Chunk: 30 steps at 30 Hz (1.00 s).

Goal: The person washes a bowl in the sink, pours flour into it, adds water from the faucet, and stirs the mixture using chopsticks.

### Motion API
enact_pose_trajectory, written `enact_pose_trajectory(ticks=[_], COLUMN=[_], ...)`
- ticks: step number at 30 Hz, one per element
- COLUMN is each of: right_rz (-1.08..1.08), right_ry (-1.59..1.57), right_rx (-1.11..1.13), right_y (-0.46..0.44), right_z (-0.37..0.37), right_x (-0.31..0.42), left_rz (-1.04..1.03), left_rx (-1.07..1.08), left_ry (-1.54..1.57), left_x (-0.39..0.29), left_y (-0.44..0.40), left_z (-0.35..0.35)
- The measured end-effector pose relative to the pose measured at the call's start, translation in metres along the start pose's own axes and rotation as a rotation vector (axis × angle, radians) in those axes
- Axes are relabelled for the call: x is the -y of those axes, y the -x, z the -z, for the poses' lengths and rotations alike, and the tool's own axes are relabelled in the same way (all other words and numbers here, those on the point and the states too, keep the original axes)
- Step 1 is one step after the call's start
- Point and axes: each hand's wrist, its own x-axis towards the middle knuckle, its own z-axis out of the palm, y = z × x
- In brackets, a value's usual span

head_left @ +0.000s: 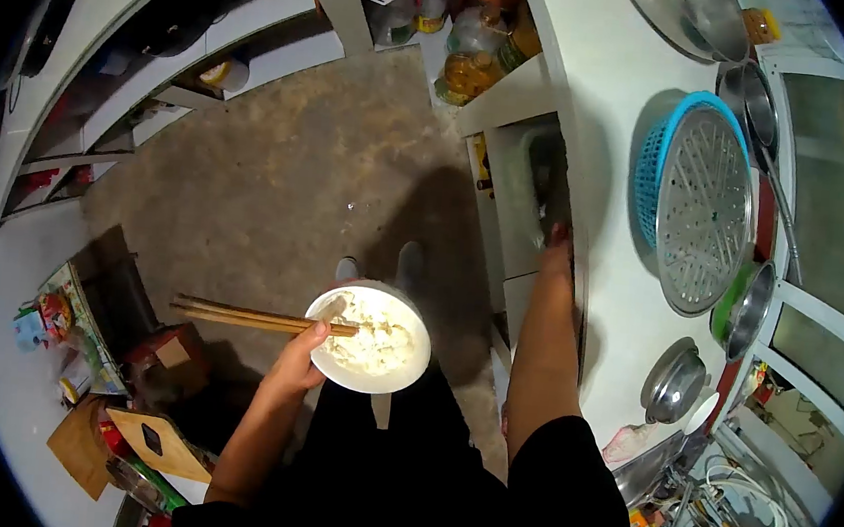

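My left hand point(301, 361) is closed on the rim of a white bowl point(371, 383), with the thumb pressing a pair of wooden chopsticks point(237, 316) across the edge. White, crumbly food point(380, 345) lies in the bowl, and the chopstick tips rest on it. On the other side, my right hand point(557, 247) reaches down to an open compartment point(518, 197) under the counter. The counter's edge and shadow hide most of its fingers, so I cannot make out what they touch. A pale, clear plastic bag point(522, 177) is close to that hand.
On the white counter point(601, 279) stand a blue basket point(651, 173), a perforated metal steamer plate point(704, 213) and metal bowls point(675, 381). Bottles point(469, 72) crowd a low cubby ahead. Shelves point(259, 59) line the left, with a cardboard piece point(160, 444) at lower left.
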Motion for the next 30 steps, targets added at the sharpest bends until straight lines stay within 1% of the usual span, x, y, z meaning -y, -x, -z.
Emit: enact_pose_trajectory(ticks=[1,2,3,6,8,10,11,13,16,17,19,20,21,23,24,26,27,29,30], right_rz=[-0.050,-0.035,-0.023,-0.077,-0.092,-0.079,-0.079,-0.063,-0.006,0.046,0.224,0.259,0.248,0.221,0.196,0.145,0.030,-0.196,-0.231], right_ry=[0.311,0.366,0.552,0.614,0.569,0.466,0.438,0.415,0.525,0.600,0.791,0.818,0.814,0.737,0.751,0.782,0.600,0.237,0.196], right_rx=[0.002,0.019,0.034,0.080,0.103,0.120,0.130,0.138,0.068,0.021,-0.113,-0.145,-0.106,-0.223,-0.231,-0.248,-0.231,-0.193,-0.179], right_y=[0.000,0.005,0.008,0.007,-0.005,-0.032,-0.039,-0.044,-0.044,-0.038,-0.024,-0.019,-0.020,-0.157,-0.157,-0.138,-0.116,-0.065,-0.062], right_z=[0.000,-0.003,-0.006,-0.013,-0.019,-0.028,-0.029,-0.027,-0.021,-0.019,-0.017,-0.016,-0.018,-0.064,-0.060,-0.027,-0.023,-0.037,-0.042], right_x=[0.008,0.016,0.022,0.053,0.060,0.054,0.054,0.054,0.057,0.057,0.055,0.054,0.048,-0.090,-0.079,-0.026,0.002,0.047,0.056], left_rz=[-0.004,-0.009,0.000,0.068,0.055,0.061,0.015,0.002,0.026,0.044,0.038,0.031,0.012,-0.024,-0.009,0.022,0.005,-0.027,0.012], left_rx=[-0.004,-0.009,-0.036,-0.126,-0.092,-0.048,-0.038,-0.037,-0.036,-0.031,-0.014,-0.005,0.014,0.048,0.016,-0.048,-0.024,0.019,-0.010], left_ry=[-0.022,-0.046,-0.056,-0.036,-0.047,-0.049,-0.022,-0.021,-0.012,-0.010,-0.068,-0.100,-0.105,-0.112,-0.099,-0.070,-0.050,-0.010,-0.001], left_x=[-0.001,-0.002,0.002,0.030,0.028,0.020,0.003,0.001,0.001,0.000,-0.002,-0.004,-0.006,-0.008,-0.009,-0.009,-0.009,-0.009,-0.001], left_y=[-0.002,-0.005,-0.007,-0.008,-0.014,-0.015,-0.021,-0.025,-0.028,-0.028,-0.029,-0.029,-0.030,-0.033,-0.033,-0.033,-0.036,-0.041,-0.040], left_z=[0.005,0.012,0.021,0.097,0.103,0.101,0.062,0.057,0.063,0.065,0.067,0.067,0.066,0.063,0.062,0.059,0.056,0.051,0.066])
